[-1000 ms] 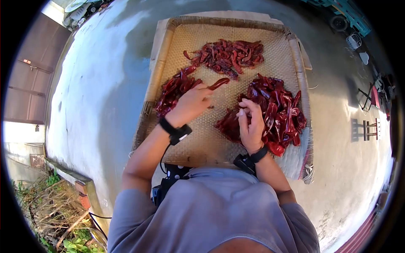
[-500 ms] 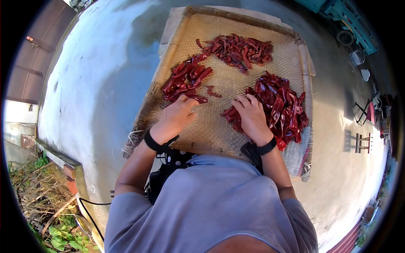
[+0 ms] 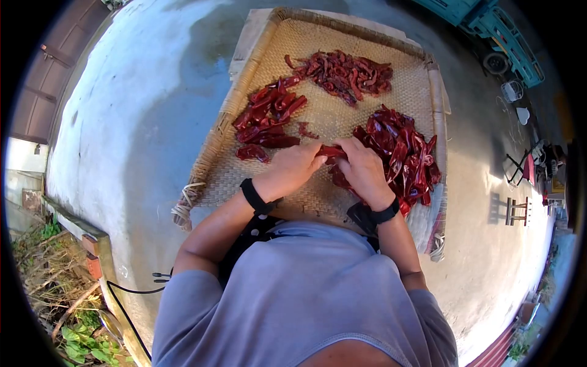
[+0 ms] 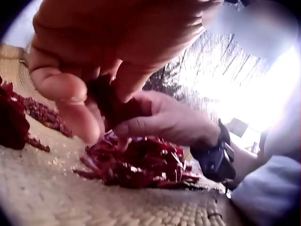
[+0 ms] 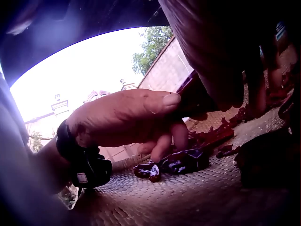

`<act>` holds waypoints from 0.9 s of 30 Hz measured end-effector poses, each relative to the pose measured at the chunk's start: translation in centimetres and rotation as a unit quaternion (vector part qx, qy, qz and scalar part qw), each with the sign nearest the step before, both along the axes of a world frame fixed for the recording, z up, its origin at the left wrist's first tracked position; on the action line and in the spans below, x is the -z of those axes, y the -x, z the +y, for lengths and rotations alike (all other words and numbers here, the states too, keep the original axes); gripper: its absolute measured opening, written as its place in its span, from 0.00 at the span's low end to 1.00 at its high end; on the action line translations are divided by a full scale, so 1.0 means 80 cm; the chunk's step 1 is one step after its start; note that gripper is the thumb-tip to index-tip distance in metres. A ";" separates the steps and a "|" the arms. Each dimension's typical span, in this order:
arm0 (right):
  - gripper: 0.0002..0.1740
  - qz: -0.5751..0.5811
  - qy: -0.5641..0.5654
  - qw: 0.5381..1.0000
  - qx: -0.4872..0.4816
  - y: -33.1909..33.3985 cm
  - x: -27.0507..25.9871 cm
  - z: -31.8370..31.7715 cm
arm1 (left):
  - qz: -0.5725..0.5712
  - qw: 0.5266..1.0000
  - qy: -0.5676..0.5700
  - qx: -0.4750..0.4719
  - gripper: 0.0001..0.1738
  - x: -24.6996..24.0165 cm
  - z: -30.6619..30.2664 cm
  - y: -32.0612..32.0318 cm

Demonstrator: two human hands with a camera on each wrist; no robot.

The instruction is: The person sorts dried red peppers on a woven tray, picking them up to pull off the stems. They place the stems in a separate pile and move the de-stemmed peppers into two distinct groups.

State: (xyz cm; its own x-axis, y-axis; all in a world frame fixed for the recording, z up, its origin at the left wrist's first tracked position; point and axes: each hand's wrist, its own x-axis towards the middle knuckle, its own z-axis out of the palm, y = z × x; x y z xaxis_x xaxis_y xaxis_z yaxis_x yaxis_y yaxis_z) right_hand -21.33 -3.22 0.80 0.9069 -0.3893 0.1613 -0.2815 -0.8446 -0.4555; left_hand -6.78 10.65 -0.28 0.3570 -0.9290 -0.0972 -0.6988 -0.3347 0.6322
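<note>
The left hand [image 3: 290, 169] and the right hand [image 3: 365, 170] were positioned palm-down above the near half of the woven tray [image 3: 229, 183], fingertips turned toward each other. One red pepper [image 3: 331, 151] spanned the gap between them, raised off the weave. The grip was engaged on both sides: the left hand pinched the pepper at its left portion between thumb and fingers, and the right hand grasped its right portion, fingers curled over it. The middle section was exposed between the two grips in the head view (the wrist views showed it dark and partly covered by the fingers, so its full outline could not be read).

Relative to the grip, the surrounding stock lay as follows. The right pile [image 3: 400, 153], glossy and deep red, sat beside and beyond the right hand. The left group [image 3: 267, 116] lay beyond the left hand, near the tray's left rim, with a single short pepper [image 3: 252, 153] at its near end. A small fragment [image 3: 306, 130] rested on the weave just beyond the held pepper. The far heap [image 3: 351, 76], duller and more wrinkled, occupied the far portion of the tray. Each wrist carried a black band.
</note>
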 end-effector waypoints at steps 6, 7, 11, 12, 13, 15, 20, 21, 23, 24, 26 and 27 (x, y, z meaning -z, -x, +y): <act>0.14 -0.025 -0.034 0.999 0.009 0.013 0.004 0.000 | 0.010 0.999 -0.030 -0.025 0.19 -0.007 0.038 -0.035; 0.14 -0.029 -0.019 0.999 0.005 0.018 0.012 -0.003 | 0.003 0.999 -0.025 -0.036 0.19 -0.008 0.045 -0.041; 0.15 0.007 0.015 1.000 -0.003 0.037 0.009 -0.007 | 0.038 0.994 -0.098 -0.037 0.19 -0.013 0.072 -0.075; 0.16 0.023 0.026 0.999 -0.013 0.041 0.005 -0.005 | 0.003 0.994 -0.110 -0.025 0.23 -0.007 0.081 -0.086; 0.17 0.038 0.037 0.998 -0.024 0.044 -0.001 -0.003 | -0.033 0.992 -0.122 -0.013 0.26 0.000 0.091 -0.096; 0.20 0.046 0.061 0.996 -0.035 0.049 0.001 0.001 | -0.128 0.977 -0.163 -0.039 0.33 0.000 0.096 -0.101; 0.22 0.033 0.097 0.993 -0.052 0.048 0.011 0.001 | -0.168 0.969 -0.107 -0.145 0.19 -0.023 0.086 -0.089; 0.22 0.028 0.110 0.992 -0.052 0.047 0.014 0.001 | -0.151 0.977 -0.050 -0.139 0.17 -0.022 0.086 -0.086; 0.21 0.009 0.088 0.995 -0.035 0.044 0.010 0.001 | -0.093 0.990 0.010 -0.106 0.12 -0.023 0.079 -0.079; 0.20 -0.001 0.077 0.997 -0.026 0.041 0.007 0.001 | -0.062 0.995 0.017 -0.075 0.12 -0.028 0.073 -0.073; 0.20 -0.037 -0.005 0.999 0.009 0.034 -0.006 0.005 | 0.002 0.999 0.031 -0.012 0.13 -0.039 0.060 -0.057; 0.20 -0.054 -0.046 0.997 0.027 0.031 -0.009 0.008 | 0.010 0.999 0.038 0.005 0.14 -0.040 0.052 -0.047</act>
